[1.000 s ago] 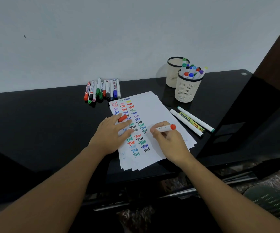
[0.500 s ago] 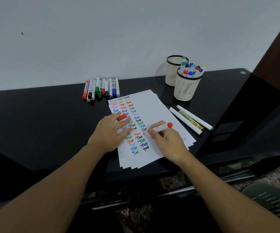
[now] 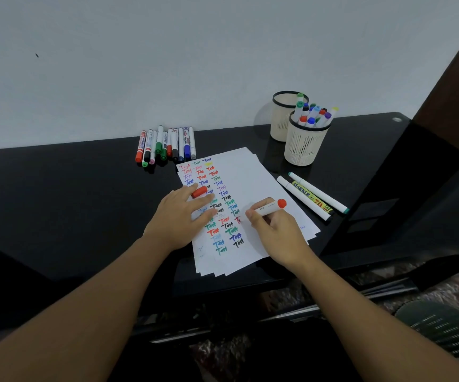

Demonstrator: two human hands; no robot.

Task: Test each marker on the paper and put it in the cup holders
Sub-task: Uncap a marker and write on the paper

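While the left hand (image 3: 180,216) lies flat with fingers extended on the paper (image 3: 246,210), a red cap (image 3: 199,192) sits between its fingers. Behind it, a row of markers (image 3: 165,146) lies on the desk (image 3: 57,202). The right hand (image 3: 275,230) pinches the red marker (image 3: 268,208), tip down on the paper. Three markers (image 3: 312,195) lie further right, before two cups (image 3: 304,146).

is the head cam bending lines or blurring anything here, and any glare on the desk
Head view: wide-angle bending, the black desk edge curves along the wall and the forearms stretch toward the corners. The test words on the paper read sharp, as does the marker in the right hand. The glossy desk mirrors the front cup holder faintly; no hard glare; soft shadows.
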